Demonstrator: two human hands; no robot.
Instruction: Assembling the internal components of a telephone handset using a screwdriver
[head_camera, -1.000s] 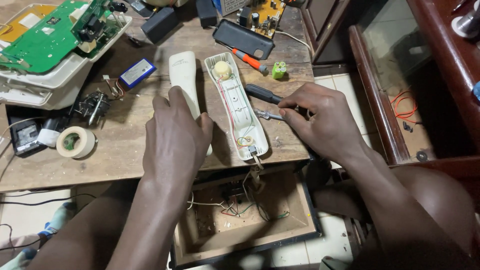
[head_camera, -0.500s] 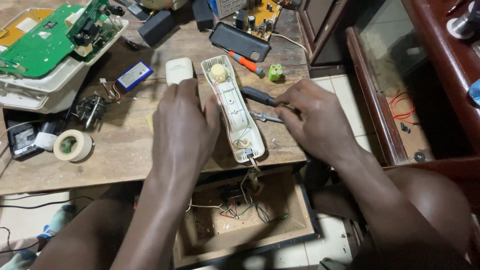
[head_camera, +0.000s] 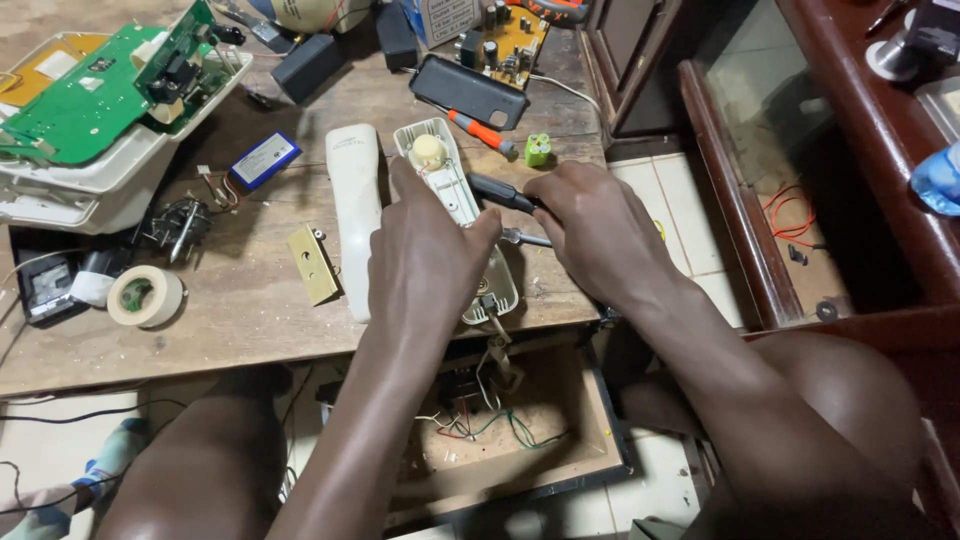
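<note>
Left hand (head_camera: 430, 255) having slid right onto the opened handset half (head_camera: 455, 205) on the desk (head_camera: 240, 320), fingers pinning it; right hand (head_camera: 600, 225) gripping the screwdriver (head_camera: 500, 192), which is needing steady pressure.

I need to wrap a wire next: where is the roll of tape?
In the head view the roll of tape lies flat on the wooden bench, far left near its front edge, left of the small brass plate.
</note>
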